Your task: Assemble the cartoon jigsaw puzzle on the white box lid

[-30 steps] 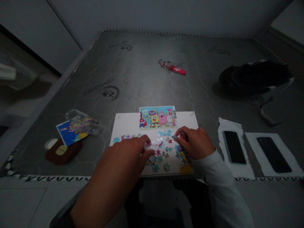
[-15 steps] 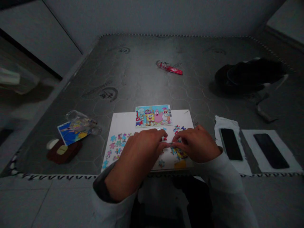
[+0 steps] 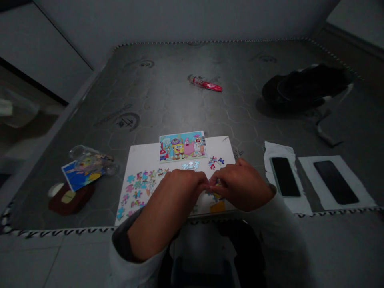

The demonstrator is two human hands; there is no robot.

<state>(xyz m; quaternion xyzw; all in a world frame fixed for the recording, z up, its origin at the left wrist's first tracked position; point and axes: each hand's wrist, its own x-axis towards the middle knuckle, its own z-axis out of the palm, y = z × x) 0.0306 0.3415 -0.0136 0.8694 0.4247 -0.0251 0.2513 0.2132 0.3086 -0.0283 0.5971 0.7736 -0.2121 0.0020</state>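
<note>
Above a white board (image 3: 141, 154), my left hand (image 3: 183, 192) and my right hand (image 3: 240, 185) meet with their fingertips pinched together. Whatever is between the fingertips is too small and covered to make out. Loose jigsaw pieces (image 3: 144, 184) lie on the board's left side, partly behind my left hand. Several pale blue pieces (image 3: 190, 165) sit beyond my fingers, and a few red and blue pieces (image 3: 215, 161) lie right of them. Yellow pieces (image 3: 217, 207) show below my right hand. A cartoon picture card (image 3: 183, 147) rests at the board's far edge.
On the left are a clear plastic bag (image 3: 93, 158), a blue picture card (image 3: 79, 178) and a brown pouch (image 3: 72, 200). A red-handled tool (image 3: 207, 84) lies farther back. To the right are a black bag (image 3: 303, 88) and two phones (image 3: 285, 176) on white sheets.
The view has shifted, so the scene sits slightly further left. My hands stay pinched together, with the fingertips drawn closer. More of the pale blue pieces now shows beyond my fingers.
</note>
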